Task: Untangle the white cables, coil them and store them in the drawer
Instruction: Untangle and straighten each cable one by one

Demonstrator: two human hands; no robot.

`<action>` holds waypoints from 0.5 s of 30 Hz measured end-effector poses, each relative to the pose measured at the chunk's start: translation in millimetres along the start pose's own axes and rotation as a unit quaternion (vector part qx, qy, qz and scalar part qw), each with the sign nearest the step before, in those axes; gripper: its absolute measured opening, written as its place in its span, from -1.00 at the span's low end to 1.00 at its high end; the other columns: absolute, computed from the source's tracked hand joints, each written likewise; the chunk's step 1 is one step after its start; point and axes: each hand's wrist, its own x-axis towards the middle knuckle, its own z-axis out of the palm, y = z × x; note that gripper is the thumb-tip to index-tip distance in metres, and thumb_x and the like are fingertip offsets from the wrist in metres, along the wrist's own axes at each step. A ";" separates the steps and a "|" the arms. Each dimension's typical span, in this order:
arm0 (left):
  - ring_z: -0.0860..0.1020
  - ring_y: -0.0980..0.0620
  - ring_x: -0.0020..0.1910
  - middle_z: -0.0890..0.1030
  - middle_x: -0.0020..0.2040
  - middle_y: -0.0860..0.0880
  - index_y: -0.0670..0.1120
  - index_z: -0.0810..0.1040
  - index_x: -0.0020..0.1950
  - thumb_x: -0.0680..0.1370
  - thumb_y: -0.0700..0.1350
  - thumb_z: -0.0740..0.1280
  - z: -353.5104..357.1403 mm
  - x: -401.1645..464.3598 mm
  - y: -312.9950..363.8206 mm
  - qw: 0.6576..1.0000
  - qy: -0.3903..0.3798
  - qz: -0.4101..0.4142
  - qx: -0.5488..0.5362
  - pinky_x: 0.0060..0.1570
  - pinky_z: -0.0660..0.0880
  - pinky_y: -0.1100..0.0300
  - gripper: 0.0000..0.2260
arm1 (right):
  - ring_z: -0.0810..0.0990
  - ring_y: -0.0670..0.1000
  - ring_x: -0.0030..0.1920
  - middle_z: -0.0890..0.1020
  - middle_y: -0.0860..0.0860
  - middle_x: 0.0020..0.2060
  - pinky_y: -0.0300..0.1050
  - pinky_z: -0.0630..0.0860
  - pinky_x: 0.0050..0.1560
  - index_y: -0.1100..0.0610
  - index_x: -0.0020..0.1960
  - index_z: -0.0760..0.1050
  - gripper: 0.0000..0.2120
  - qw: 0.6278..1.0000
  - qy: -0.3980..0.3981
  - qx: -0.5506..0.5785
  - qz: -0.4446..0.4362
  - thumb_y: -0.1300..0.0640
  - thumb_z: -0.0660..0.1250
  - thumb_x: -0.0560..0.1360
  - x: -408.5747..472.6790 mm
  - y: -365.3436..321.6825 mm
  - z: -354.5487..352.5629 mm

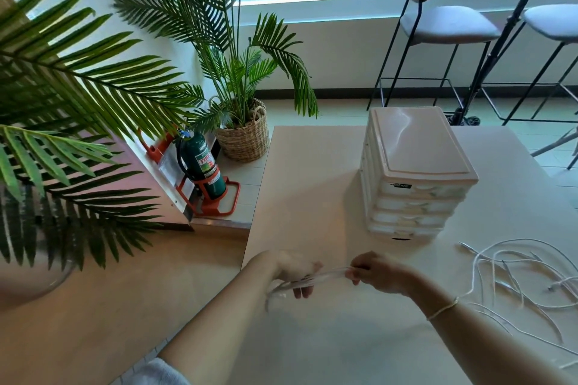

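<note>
A white cable (316,279), blurred by motion, stretches between my two hands over the near part of the pale table (312,197). My left hand (295,272) grips its looped left end, and strands hang below that hand. My right hand (378,273) pinches the cable's other end. A loose tangle of white cables (513,278) lies on the table to the right, apart from both hands. The white drawer unit (413,175) stands behind the hands with all its drawers pushed in.
The table's left edge runs close beside my left hand. On the floor to the left are a green fire extinguisher (201,166) in an orange stand, a potted palm in a wicker basket (247,137) and large palm fronds. Bar stools (444,28) stand beyond the table.
</note>
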 end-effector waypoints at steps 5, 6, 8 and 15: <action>0.40 0.08 -0.39 0.44 -0.33 -0.02 -0.27 0.51 0.09 0.67 0.04 -0.06 17.1 3.3 25.7 0.990 0.032 0.052 -0.128 -0.27 0.40 0.26 -0.53 | 0.32 -0.16 -0.42 0.40 -0.11 -0.42 -0.38 0.23 -0.47 -0.04 -0.37 0.41 -0.69 1.000 0.003 -0.003 -0.018 0.07 0.22 0.56 -1.5 -4.0 0.3; 0.35 0.10 -0.39 0.40 -0.34 0.00 -0.26 0.50 0.13 0.67 0.02 -0.03 20.8 3.1 30.2 0.987 0.044 0.055 -0.147 -0.31 0.38 0.27 -0.56 | 0.32 -0.16 -0.41 0.40 -0.12 -0.41 -0.38 0.23 -0.45 -0.05 -0.36 0.42 -0.69 1.000 -0.001 0.002 -0.020 0.07 0.21 0.56 -1.5 -3.9 1.4; 0.31 0.10 -0.35 0.36 -0.34 0.05 -0.12 0.52 0.05 0.66 0.00 0.01 24.5 5.3 33.6 0.987 0.066 0.063 -0.135 -0.36 0.30 0.30 -0.66 | 0.32 -0.17 -0.45 0.39 -0.13 -0.43 -0.34 0.24 -0.43 -0.05 -0.33 0.45 -0.71 0.999 -0.013 0.036 -0.013 0.06 0.20 0.57 -0.6 -2.8 3.3; 0.37 0.02 -0.26 0.37 -0.35 0.07 -0.06 0.45 -0.11 0.64 0.01 0.11 24.0 12.3 23.9 0.992 0.100 0.071 0.006 -0.34 0.25 0.35 -0.77 | 0.35 -0.12 -0.49 0.44 -0.06 -0.43 -0.30 0.25 -0.45 0.04 -0.26 0.51 -0.72 0.987 -0.111 0.101 0.056 0.14 0.17 0.59 -4.6 16.9 -5.7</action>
